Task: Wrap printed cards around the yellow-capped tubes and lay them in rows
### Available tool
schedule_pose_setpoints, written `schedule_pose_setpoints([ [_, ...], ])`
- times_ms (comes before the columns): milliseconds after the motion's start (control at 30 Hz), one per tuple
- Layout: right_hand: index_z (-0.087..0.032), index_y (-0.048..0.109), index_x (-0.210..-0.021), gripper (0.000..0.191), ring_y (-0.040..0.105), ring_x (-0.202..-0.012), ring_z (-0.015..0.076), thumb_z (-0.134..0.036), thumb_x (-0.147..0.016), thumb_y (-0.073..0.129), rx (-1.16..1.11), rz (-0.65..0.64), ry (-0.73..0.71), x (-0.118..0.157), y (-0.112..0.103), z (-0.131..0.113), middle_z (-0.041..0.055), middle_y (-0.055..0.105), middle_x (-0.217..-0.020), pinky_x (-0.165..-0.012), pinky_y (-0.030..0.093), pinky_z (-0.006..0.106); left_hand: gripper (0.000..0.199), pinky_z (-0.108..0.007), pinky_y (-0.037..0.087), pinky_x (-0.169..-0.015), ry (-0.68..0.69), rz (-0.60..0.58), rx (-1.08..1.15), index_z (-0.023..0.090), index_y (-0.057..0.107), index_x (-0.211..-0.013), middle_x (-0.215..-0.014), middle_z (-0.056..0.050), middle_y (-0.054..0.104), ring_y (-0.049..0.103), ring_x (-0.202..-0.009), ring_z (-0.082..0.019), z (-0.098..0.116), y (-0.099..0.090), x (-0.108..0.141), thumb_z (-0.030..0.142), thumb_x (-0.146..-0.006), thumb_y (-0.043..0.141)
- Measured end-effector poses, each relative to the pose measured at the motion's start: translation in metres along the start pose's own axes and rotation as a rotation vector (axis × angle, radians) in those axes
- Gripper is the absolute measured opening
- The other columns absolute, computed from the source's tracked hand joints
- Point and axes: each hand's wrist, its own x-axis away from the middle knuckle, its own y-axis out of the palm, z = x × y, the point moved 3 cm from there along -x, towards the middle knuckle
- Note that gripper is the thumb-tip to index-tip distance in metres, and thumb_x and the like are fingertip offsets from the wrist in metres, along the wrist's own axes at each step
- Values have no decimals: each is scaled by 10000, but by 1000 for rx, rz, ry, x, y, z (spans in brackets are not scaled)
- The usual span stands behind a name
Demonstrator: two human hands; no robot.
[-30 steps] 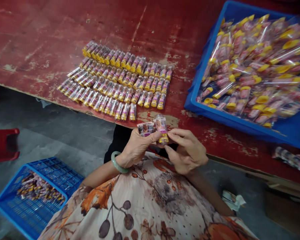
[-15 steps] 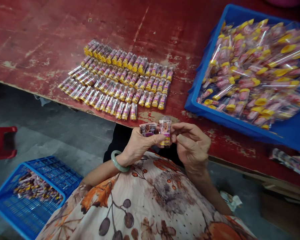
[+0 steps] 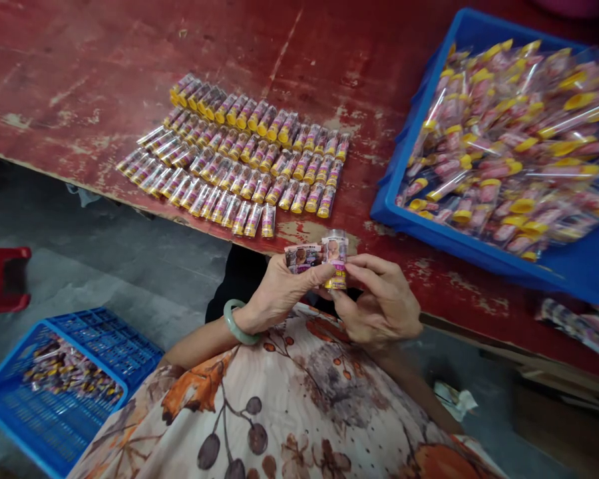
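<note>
1. Surface: a worn red wooden table with flaking paint crosses the view above a grey concrete floor. The hands work at its near edge, above the person's lap.
2. Left hand: held in a narrow pinch, with the thumb lying over a printed card. The card touches a clear tube. A green bangle sits on the wrist. A light thumb grip could let the card slip or turn.
3. Right hand: narrowly closed, with its fingers at the tube's yellow cap. The tube is small and smooth, so a slip could drop it into the floral garment or onto the floor.
4. Rows of tubes lie close together just beyond the hands, the nearest row by the table edge. A careless wrist or sleeve could scatter them.
5. A blue crate on the right holds a loose, heaped pile of wrapped tubes. Shaking the table could slide some over its rim.
6. On the floor, a blue basket holds more tubes beside the person. Any tube dropped there could be mixed into them.
</note>
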Motion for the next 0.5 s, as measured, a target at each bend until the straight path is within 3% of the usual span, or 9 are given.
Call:
schedule_pose_setpoints([
  [233, -240, 652, -1187, 512, 685, -881, 233, -37, -717, 655, 30, 37, -11, 5, 4, -3, 78, 688, -1063, -683, 604, 366, 271, -293, 577, -633, -25, -8, 42, 158, 731, -913, -847, -42, 720, 660, -718, -155, 1, 0, 2, 337, -717, 783],
  [500, -243, 667, -1142, 501, 681, -873, 232, -37, -686, 684, 6, 38, 46, 8, 7, -2, 71, 691, -1039, -691, 599, 372, 266, -280, 570, -607, -45, 42, 54, 155, 713, -880, -795, -21, 702, 649, -676, -142, 0, 0, 3, 349, -713, 784],
])
